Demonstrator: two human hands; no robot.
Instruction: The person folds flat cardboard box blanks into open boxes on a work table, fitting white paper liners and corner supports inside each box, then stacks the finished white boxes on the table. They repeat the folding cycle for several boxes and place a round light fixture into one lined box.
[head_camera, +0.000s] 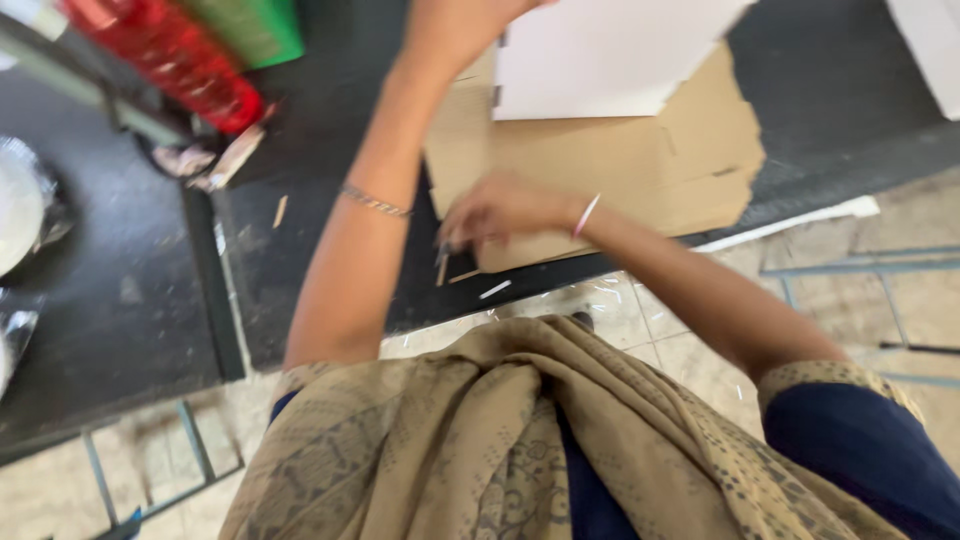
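R hand (497, 208) on cardboard sheet (640, 160) near edge; L hand (455, 30) at far edge.

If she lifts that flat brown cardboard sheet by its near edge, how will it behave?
The brown cardboard sheet lies flat and thin, so it is probably light. It is wide, with a ragged right edge, so it may sag when held only where the right hand touches it. The white sheet on top would likely slide off.
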